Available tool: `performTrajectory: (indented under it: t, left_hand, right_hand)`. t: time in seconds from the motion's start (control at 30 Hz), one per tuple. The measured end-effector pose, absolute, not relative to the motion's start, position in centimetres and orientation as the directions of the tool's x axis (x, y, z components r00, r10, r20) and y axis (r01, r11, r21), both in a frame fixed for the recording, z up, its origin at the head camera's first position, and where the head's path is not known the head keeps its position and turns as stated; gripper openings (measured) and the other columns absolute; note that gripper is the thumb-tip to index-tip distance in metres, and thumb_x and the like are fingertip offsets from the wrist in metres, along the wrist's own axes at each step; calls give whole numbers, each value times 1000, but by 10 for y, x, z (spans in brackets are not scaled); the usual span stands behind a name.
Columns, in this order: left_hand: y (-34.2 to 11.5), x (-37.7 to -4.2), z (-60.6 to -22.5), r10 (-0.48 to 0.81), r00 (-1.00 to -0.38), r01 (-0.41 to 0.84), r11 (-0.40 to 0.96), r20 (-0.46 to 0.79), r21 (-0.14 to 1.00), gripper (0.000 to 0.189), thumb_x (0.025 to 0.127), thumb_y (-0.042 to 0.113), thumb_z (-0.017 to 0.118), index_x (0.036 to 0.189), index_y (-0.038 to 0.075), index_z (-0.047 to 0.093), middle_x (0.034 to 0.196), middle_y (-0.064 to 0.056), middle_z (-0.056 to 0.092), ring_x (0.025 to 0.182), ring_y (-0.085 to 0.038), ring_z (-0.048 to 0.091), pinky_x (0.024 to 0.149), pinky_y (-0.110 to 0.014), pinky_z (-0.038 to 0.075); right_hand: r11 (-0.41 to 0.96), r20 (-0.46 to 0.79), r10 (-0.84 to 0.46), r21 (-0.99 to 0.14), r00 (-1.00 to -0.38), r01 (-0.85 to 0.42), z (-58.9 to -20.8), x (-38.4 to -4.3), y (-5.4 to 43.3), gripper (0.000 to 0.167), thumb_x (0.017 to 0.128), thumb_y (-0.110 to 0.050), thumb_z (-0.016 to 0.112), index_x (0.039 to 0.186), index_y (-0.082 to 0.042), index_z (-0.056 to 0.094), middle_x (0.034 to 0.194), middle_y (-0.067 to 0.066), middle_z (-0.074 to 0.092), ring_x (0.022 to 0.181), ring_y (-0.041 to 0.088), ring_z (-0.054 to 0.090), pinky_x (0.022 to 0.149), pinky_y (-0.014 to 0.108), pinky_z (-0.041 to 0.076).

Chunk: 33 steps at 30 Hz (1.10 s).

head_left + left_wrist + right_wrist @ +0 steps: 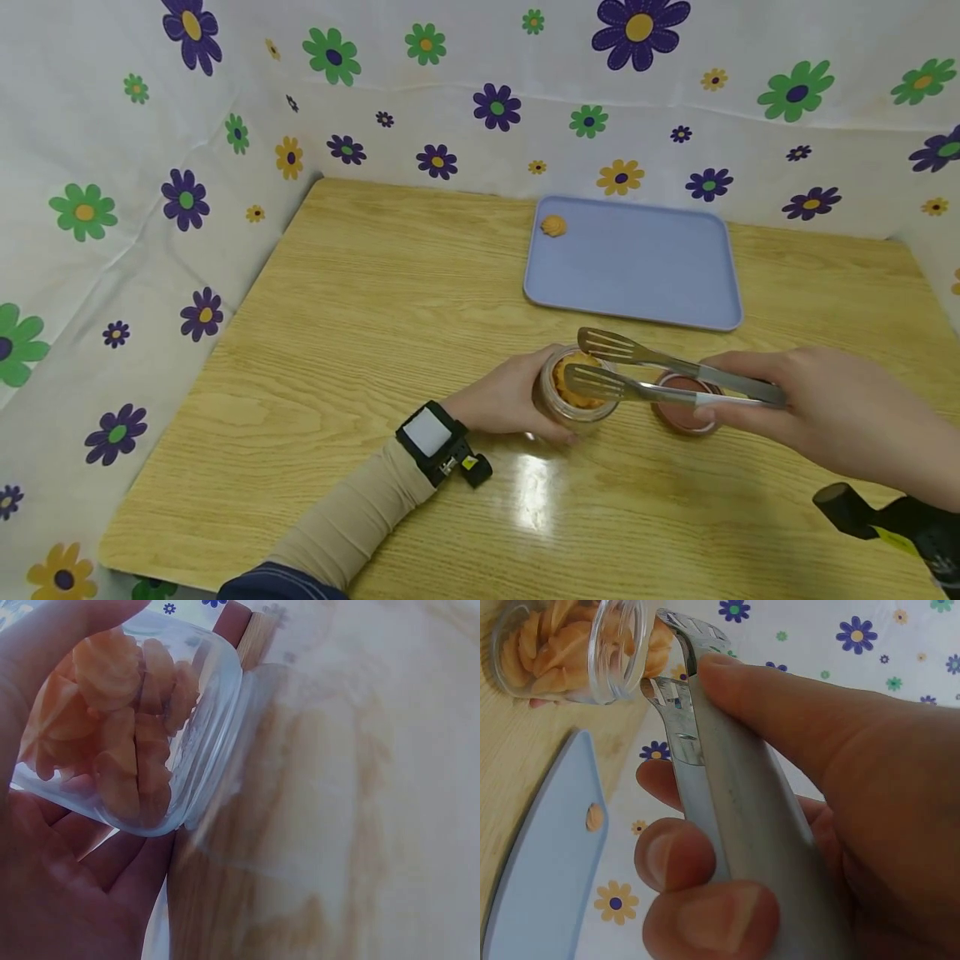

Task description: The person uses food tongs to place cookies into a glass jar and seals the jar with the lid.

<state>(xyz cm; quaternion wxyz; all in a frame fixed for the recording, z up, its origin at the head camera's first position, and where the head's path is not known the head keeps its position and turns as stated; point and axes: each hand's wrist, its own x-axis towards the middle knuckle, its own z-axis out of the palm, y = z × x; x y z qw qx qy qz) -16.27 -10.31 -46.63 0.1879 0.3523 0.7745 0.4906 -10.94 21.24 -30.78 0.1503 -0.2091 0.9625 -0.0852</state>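
My left hand [517,396] grips a clear glass jar [551,400] round its side. Piped, ridged cookies [112,742] fill the jar, and one cookie [660,649] shows at its mouth. In my right hand [817,408] are metal tongs [738,383] with slotted ends, held between thumb and fingers. Their tips are spread over the jar's mouth, on either side of that top cookie in the right wrist view. Under the tongs, right of the jar, lies a round reddish-brown lid-like piece [684,421], partly covered by them.
A blue-grey tray [637,267] lies at the back of the wooden table [337,308], with a single cookie [553,226] in its far left corner. White cloth [450,67] with printed flowers hangs behind the table and along its left side.
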Motion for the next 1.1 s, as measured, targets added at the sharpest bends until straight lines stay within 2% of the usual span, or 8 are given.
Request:
performTrajectory:
  t: [0.07, 0.13, 0.4, 0.6, 0.8, 0.93, 1.1]
  left_hand:
    - [-103, -163, -467, 729, -682, 359, 269, 54, 894, 89, 72, 37, 94, 145, 23, 46, 130, 8, 59, 121, -7, 55, 105, -29, 44]
    - [-103, -163, -468, 728, -683, 357, 269, 53, 895, 88, 72, 37, 95, 144, 23, 46, 129, 8, 59, 121, -7, 55, 105, -28, 44]
    - [-103, -161, -465, 724, -689, 341, 286, 30, 895, 94, 70, 36, 96, 147, 22, 44, 131, 8, 59, 121, -7, 55, 105, -28, 43]
    - [-103, -162, -464, 726, -687, 346, 284, 35, 894, 91, 71, 36, 95, 146, 22, 45, 130, 8, 59, 121, -7, 55, 106, -27, 43]
    - [-103, -162, -465, 727, -686, 341, 285, 30, 896, 92, 71, 37, 95, 146, 23, 44, 129, 9, 59, 120, -7, 55, 105, -28, 43]
    - [-103, -162, -466, 729, -684, 331, 274, 30, 903, 95, 71, 38, 95, 149, 23, 43, 131, 8, 58, 122, -7, 54, 106, -28, 43]
    - [-103, -162, -467, 725, -688, 335, 276, 33, 901, 97, 70, 38, 95, 150, 23, 42, 131, 8, 58, 122, -8, 54, 106, -28, 42]
  right_hand:
    - [897, -262, -430, -232, -864, -376, -308, -111, 211, 68, 93, -67, 59, 133, -13, 68, 69, -12, 59, 59, 11, 48, 50, 30, 38]
    - [890, -252, -444, -231, -860, -392, -309, -112, 210, 66, 93, -66, 60, 131, -14, 69, 77, -12, 64, 62, 10, 51, 52, 30, 41]
    - [886, -222, -452, -221, -864, -407, -309, -114, 212, 62, 92, -63, 64, 129, -14, 70, 80, -10, 65, 64, 12, 51, 53, 30, 41]
    - [907, -291, -413, -221, -863, -359, -308, -113, 209, 72, 92, -70, 58, 133, -11, 68, 67, -11, 59, 58, 12, 48, 50, 31, 40]
    - [900, -258, -430, -192, -865, -391, -307, -111, 214, 65, 93, -64, 63, 132, -12, 68, 67, -11, 56, 59, 12, 48, 52, 31, 39]
    - [905, -266, -421, -181, -867, -384, -305, -110, 214, 67, 93, -65, 61, 133, -13, 67, 62, -10, 51, 58, 12, 47, 52, 31, 39]
    - [910, -247, -406, -197, -880, -365, -303, -108, 215, 65, 94, -64, 60, 134, -13, 66, 65, -12, 55, 60, 11, 49, 53, 32, 41]
